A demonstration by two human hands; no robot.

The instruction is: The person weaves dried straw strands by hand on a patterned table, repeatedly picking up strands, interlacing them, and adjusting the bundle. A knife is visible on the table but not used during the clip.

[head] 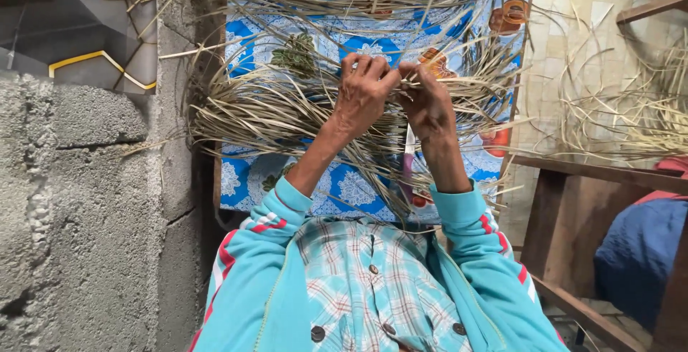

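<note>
Dried leaf strips [287, 112] lie in a loose, tangled bundle across the blue patterned cloth [344, 187] over my lap, and both hands meet at the bundle's top edge. My left hand [365, 90] is curled with its fingers pressed together, pinching a few strips. My right hand [424, 101], touching the left, is closed the same way on strips just beside them. Whether the two hands share one strip or hold separate ones, I cannot tell.

As I judge it, the work is at an early or middle stage. Nearly every strip above and to the left of the hands is loose, fanned out and crossing at random, and I see no finished woven or plaited section anywhere on the cloth. If a worked part exists, it is hidden under the hands. So most of the bundle is left to handle.

A pale, thin blade-like thing [408, 162] stands below the right hand, between the forearms; I cannot make out what it is.

No container holds the strips. A second loose pile of strips [631, 119] lies on the tiled floor [573, 30] well right of the cloth, beyond a wooden frame [566, 201]. A rough concrete wall [86, 201] rises to the cloth's left.
</note>
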